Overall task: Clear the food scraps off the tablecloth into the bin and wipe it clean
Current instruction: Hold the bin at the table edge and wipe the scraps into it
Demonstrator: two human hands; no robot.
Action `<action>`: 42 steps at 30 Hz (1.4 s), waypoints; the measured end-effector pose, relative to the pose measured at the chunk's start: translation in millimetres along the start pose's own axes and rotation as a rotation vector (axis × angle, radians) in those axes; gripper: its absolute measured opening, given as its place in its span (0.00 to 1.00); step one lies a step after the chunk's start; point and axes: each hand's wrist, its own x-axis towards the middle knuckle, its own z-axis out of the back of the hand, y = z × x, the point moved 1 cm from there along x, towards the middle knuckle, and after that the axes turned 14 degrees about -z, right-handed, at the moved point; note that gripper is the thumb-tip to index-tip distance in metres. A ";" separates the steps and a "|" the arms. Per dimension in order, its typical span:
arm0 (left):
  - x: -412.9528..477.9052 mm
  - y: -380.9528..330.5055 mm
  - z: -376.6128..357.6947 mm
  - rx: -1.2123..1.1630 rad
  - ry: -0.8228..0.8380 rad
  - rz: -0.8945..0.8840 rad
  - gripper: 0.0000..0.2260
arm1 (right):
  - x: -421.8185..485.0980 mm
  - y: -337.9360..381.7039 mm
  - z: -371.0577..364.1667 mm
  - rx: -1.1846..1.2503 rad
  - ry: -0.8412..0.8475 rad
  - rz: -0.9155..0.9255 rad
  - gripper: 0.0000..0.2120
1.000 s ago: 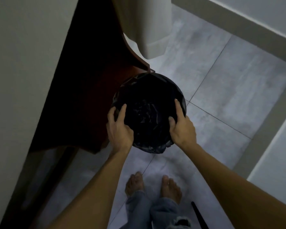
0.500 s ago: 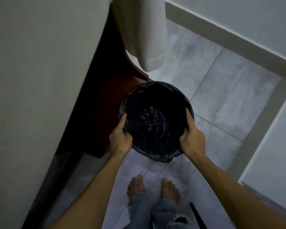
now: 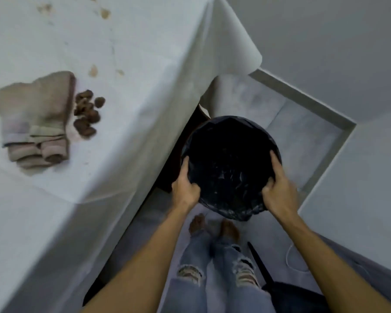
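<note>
Both hands grip the rim of the black-lined bin [image 3: 230, 163] beside the worktop's corner: left hand [image 3: 185, 188] and right hand [image 3: 279, 193] each with fingers curled over opposite edges. On the white tablecloth [image 3: 133, 64] brown food scraps [image 3: 86, 114] lie just beside a folded cloth [image 3: 35, 118].

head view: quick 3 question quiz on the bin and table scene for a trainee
1. True or false: the left hand and right hand both grip the bin at its rim.
2. The food scraps lie: A in the bin, B on the tablecloth beside the folded cloth, C in the left hand.
3. What colour is the bin's liner?

Key: 1 true; 2 B; 3 black.
</note>
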 end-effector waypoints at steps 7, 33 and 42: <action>-67.8 -48.9 63.0 -0.101 -0.007 -0.017 0.40 | -81.1 51.2 65.5 0.012 0.056 -0.044 0.41; -105.1 -56.6 142.3 -0.340 -0.044 0.112 0.34 | -144.9 163.2 96.5 -0.215 0.174 0.002 0.50; -112.9 -61.8 158.4 -0.248 -0.021 0.135 0.34 | -142.8 164.7 74.9 -0.232 0.227 -0.118 0.41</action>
